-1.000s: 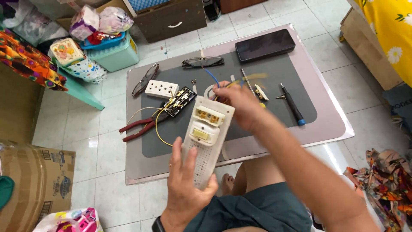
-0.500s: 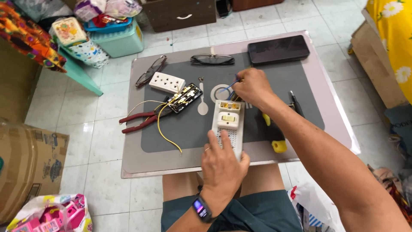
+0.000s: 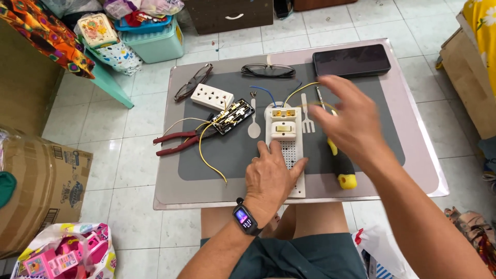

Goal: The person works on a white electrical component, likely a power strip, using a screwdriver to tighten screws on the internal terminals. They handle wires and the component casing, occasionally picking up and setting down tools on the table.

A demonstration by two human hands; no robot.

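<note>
A long white perforated board with cream switch units lies flat on the dark mat. My left hand presses down on its near half, fingers spread. My right hand hovers open and blurred just right of the board, holding nothing, above a yellow-and-black screwdriver. Blue and yellow wires lead out of the board's far end.
Also on the small table: a black socket insert with yellow wire, a white socket face, red pliers, two pairs of glasses, a dark phone. A cardboard box and a toy bag sit on the floor at left.
The board has come down from my left hand's lifted grip to lie flat on the mat. My right hand left the board's top end and swung right, open.
</note>
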